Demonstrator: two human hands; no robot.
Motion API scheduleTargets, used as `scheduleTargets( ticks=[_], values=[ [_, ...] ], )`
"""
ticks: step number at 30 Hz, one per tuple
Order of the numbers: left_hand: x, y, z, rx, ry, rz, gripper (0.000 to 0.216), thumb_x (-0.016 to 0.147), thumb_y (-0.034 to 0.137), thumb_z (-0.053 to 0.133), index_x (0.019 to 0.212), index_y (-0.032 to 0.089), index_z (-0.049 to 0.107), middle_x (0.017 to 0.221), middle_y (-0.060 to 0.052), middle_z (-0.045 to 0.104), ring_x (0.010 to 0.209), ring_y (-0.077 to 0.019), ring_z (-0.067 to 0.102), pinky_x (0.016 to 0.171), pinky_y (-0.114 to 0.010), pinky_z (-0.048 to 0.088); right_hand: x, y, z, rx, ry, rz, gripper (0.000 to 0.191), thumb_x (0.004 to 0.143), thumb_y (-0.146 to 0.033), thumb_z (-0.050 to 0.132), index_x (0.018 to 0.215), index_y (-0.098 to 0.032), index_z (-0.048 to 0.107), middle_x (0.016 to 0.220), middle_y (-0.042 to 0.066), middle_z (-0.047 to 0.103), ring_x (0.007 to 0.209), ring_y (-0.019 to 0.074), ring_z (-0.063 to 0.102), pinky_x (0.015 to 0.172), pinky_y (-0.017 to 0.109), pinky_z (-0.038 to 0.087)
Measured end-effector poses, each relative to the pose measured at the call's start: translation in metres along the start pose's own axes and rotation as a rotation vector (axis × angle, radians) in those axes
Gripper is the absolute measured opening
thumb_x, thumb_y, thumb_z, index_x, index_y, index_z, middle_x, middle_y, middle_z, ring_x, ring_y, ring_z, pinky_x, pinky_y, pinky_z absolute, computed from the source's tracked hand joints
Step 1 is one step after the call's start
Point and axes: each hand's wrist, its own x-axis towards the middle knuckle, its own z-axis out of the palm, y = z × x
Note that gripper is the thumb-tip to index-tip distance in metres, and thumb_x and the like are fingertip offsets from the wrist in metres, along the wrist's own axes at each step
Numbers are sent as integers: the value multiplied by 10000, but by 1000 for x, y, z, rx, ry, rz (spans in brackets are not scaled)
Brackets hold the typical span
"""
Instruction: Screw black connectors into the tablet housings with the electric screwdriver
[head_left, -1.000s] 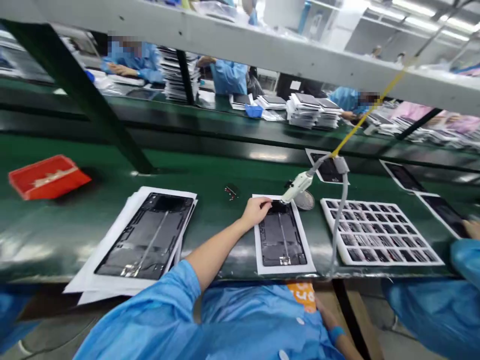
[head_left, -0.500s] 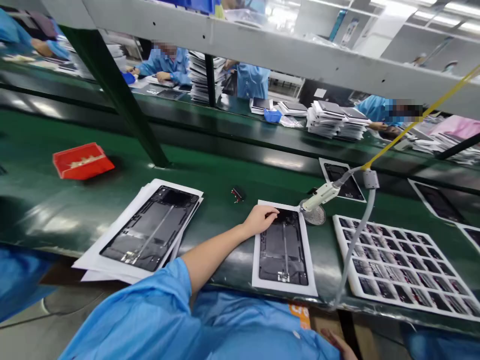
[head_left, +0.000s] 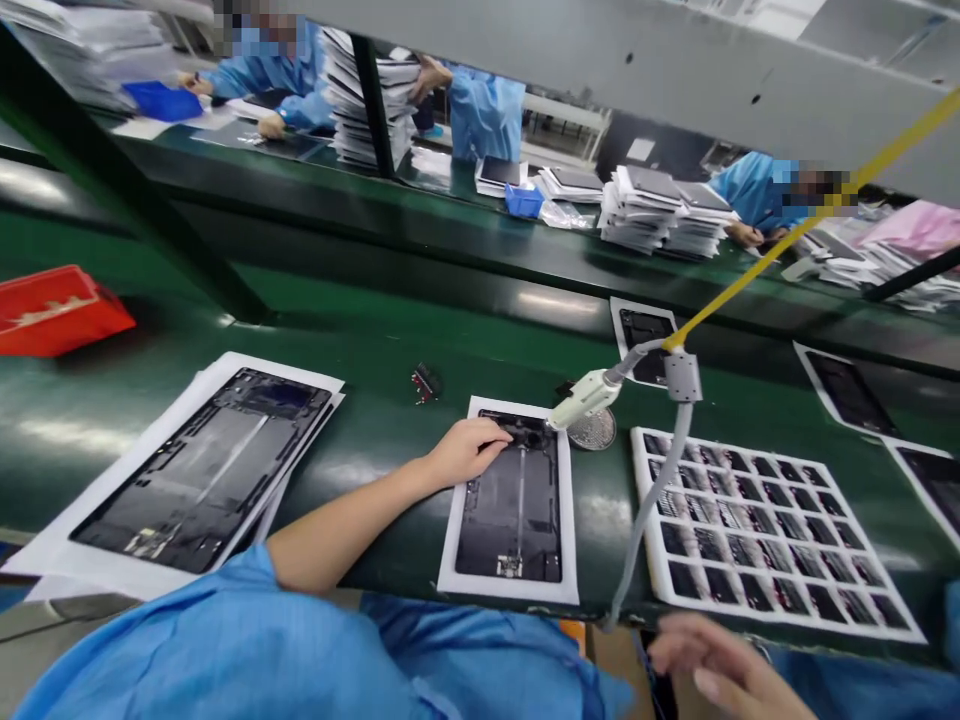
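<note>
Now risen into view at five o'clock: right hand (head_left: 720, 665), blurred, fingers loosely spread, gripping nothing, below the bench (head_left: 360, 330) edge. Left hand (head_left: 466, 452) unmoved, flat with fingers together, pressing the top-left corner of the dark device frame (head_left: 514, 500), at six o'clock of the hanging white tool (head_left: 583, 398). Suggests a reach starting.

left hand (head_left: 466, 452) on tablet shell (head_left: 514, 500), parts tray (head_left: 757, 530) nr

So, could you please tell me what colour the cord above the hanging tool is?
The cord is yellow, clearest in the head view.
</note>
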Motion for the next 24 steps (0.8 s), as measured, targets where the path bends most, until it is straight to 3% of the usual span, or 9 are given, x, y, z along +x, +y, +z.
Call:
scheduleTargets(
  ticks=[3,7,10,12,14,16,18,21,24],
  values=[
    [2,1,-2,4,1,5,254,1129,268,649,1142,229,900,1032,-95,897,912,-229,853,905,-352,691,15,-62,6,73,236,-334,503,757,-631,953,1185,-376,887,973,145,854,918,360,849,942,575,703],
    [5,-2,-2,19,0,27,256,1124,269,650,1147,228,902,1024,-89,900,905,-228,855,891,-346,685,70,-135,53,114,510,-714,423,832,-547,973,1127,-277,835,926,72,855,839,243,835,831,398,720],
    [6,-5,-2,19,-2,25,241,1112,264,666,1142,234,903,1031,-87,901,921,-232,858,899,-350,685,117,-174,90,167,399,-892,607,852,-470,989,1385,-299,756,1277,97,866,1162,256,850,1014,416,718],
    [7,-6,-1,17,-7,24,236,1108,258,671,1150,237,902,1052,-88,902,937,-234,859,919,-357,687,144,-191,112,160,260,-960,809,853,-471,996,1568,-341,640,1605,115,736,1432,275,759,1183,458,664],
    [7,-5,0,21,-6,29,235,1105,247,671,1154,235,901,1060,-89,901,938,-235,858,920,-360,687,164,-202,132,187,152,-996,993,799,-493,1031,1651,-358,538,1672,115,686,1501,282,719,1256,478,620],
    [7,-4,0,27,-9,30,237,1103,240,670,1157,235,900,1058,-88,898,936,-236,856,915,-361,686,176,-209,150,209,73,-991,1006,764,-526,1043,1614,-326,545,1557,118,757,1406,285,772,1220,480,637],
    [6,-3,-1,34,-15,31,238,1106,239,667,1162,236,898,1053,-87,896,938,-237,855,914,-363,685,181,-213,162,193,60,-946,820,781,-560,1014,1456,-272,648,1349,104,838,1224,273,831,1125,458,669],
    [4,-4,-1,47,-14,41,240,1112,236,656,1151,228,893,1035,-91,892,937,-237,853,912,-363,684,177,-214,166,150,187,-887,597,786,-556,979,1229,-229,746,1006,41,845,900,216,802,901,381,670],
    [6,-4,-1,64,-2,65,252,1110,220,635,1120,213,887,1007,-97,886,909,-234,848,880,-359,687,171,-212,156,179,342,-871,504,789,-491,946,1180,-219,781,761,-39,728,666,151,653,701,314,579]
  ],
)
